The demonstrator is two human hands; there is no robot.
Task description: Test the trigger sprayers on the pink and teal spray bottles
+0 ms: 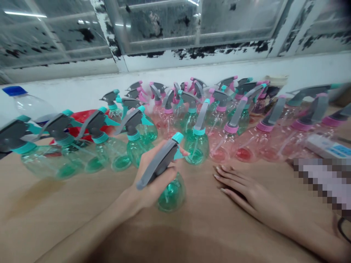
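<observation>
My left hand (153, 179) is wrapped round the neck of a green spray bottle (172, 195) with a grey and turquoise trigger head. Its base is at the tabletop, and the fingers hide its collar. Flat on the table to the right lies my right hand (246, 188), fingers stretched out and holding nothing. Just beyond the held bottle stands another green spray bottle (197, 148) with a turquoise collar. Pink spray bottles (245, 146) with pink collars stand beyond my right hand.
Several green spray bottles (109, 153) line the left side of the wooden table (203, 219). More bottles crowd the back, before a window ledge (153, 65). A red item (83, 117) and a blue-capped clear bottle (30, 104) are at left. A white box (326, 146) lies at right.
</observation>
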